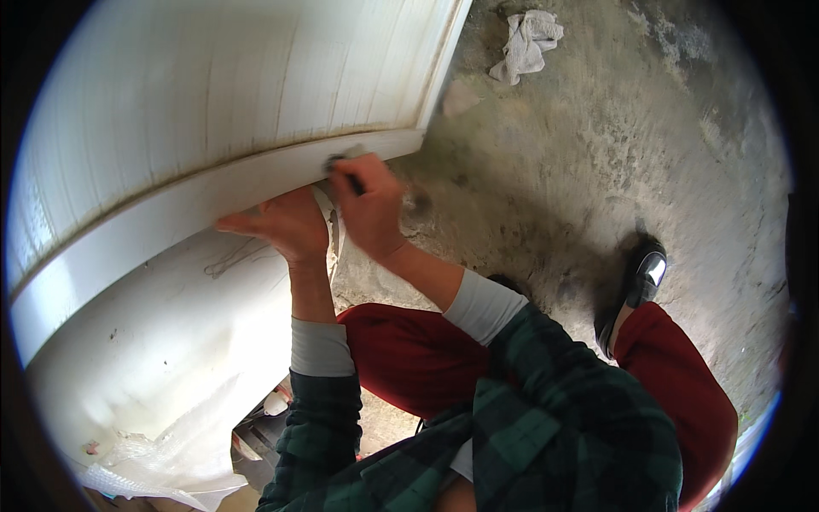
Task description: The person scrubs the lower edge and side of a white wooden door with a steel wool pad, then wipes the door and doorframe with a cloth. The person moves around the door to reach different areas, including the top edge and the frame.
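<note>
A large white panel (256,83) with a raised border (173,187) slants across the upper left, streaked brown along its inner seam. Below its near edge, my left hand (294,224) holds the border, thumb stretched to the left and fingertips hidden under it. My right hand (371,205) is closed around a small dark tool (354,184) near the border's right part. Motion blur hides what kind of tool it is. Its working end seems to meet the border, though contact is hard to make out.
Under the panel lies a white sheet-like surface (160,345), with crumpled clear plastic wrap (160,467) at its lower end. A grey rag (528,45) rests on the stained concrete floor (576,160). My black shoe (646,272) is planted at right. Assorted small items lie near my left elbow.
</note>
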{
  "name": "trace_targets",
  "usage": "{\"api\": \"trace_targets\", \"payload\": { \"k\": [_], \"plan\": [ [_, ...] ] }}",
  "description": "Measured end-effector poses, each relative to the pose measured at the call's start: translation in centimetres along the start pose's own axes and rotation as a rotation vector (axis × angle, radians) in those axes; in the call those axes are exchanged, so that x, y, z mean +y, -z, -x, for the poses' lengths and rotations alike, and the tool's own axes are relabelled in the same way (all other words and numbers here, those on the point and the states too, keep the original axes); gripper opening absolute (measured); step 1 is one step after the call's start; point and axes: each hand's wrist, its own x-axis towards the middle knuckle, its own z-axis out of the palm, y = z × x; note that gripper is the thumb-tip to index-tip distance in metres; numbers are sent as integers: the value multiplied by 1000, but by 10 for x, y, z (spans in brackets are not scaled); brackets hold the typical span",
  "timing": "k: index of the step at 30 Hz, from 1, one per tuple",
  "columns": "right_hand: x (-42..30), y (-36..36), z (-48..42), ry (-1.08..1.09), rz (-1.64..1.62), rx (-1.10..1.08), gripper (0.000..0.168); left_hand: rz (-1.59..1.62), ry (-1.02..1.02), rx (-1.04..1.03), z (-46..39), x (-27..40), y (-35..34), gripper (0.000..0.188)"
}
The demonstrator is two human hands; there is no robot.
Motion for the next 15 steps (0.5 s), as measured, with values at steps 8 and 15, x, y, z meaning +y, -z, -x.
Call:
{"api": "trace_targets", "payload": {
  "k": [8,15],
  "plan": [
    [52,18,-15,103,74,55,4,303,159,-121,-6,10,3,76],
    [-68,-20,-10,354,-99,-285,7,-285,-155,-50,-2,9,27,52]
  ]
}}
